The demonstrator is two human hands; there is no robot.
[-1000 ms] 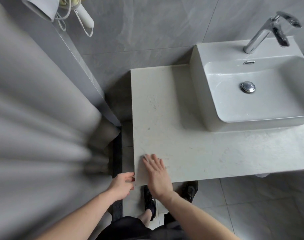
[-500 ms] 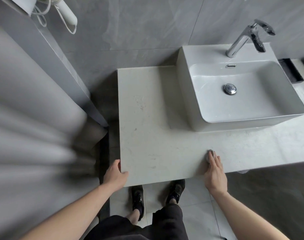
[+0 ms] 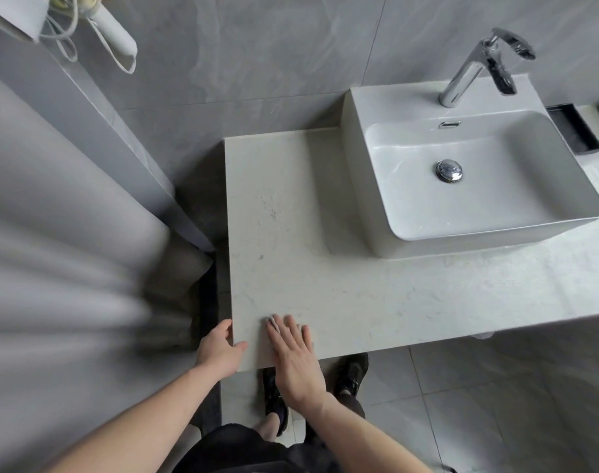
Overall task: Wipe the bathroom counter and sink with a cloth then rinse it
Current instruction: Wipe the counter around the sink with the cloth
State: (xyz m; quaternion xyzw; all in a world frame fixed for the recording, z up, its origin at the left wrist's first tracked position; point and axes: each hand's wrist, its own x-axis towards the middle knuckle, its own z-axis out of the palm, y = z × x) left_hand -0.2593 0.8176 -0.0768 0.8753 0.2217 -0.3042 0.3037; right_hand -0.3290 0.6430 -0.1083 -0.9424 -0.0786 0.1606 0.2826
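A pale stone counter (image 3: 291,233) carries a white rectangular sink (image 3: 496,186) at the back right, with a chrome tap (image 3: 475,70) and a chrome drain plug (image 3: 449,170). My right hand (image 3: 293,353) lies flat with straight fingers near the counter's front left corner, pressing a small pale cloth (image 3: 273,320); only a bit of the cloth shows past my fingertips. My left hand (image 3: 221,349) rests on the counter's front left corner, thumb on top and fingers along the side edge.
A grey curtain (image 3: 52,250) hangs blurred at the left. A white hair dryer (image 3: 110,25) with its cord hangs on the tiled wall above. A black tray (image 3: 576,133) sits right of the sink. My shoes (image 3: 275,397) stand on the tiled floor below the counter.
My right hand has slid the cloth from the middle of the counter's front edge back leftward to the front left corner. My left hand stays at the corner.
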